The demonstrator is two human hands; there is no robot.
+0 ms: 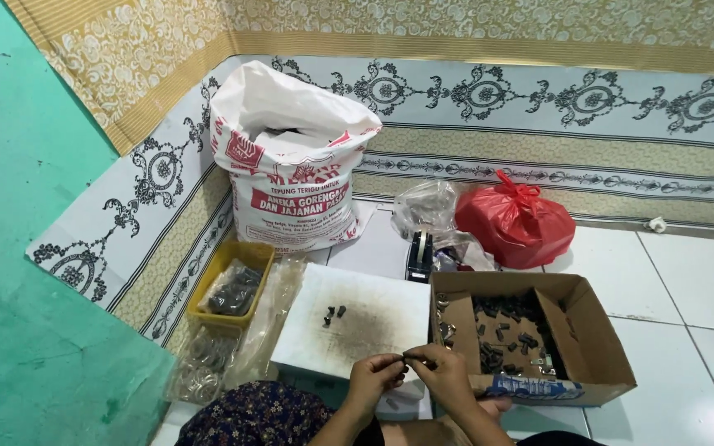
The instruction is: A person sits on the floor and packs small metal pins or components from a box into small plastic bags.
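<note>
both hands pinch one small dark part (406, 357) between them, left hand (376, 376), right hand (444, 376), over the white board (373, 326). seems light, stiff, fiddly; fingertip grip at the ends suits.

A home room used for piecework: white tiled floor (687, 289), ornate patterned wall covering (489, 91), flour sack (291, 157), cardboard box of small parts (530, 334).

The single head-worn camera looks down and forward from above a seated person. It sits close over the white board (349, 318) and faces the patterned wall (539, 99).
</note>
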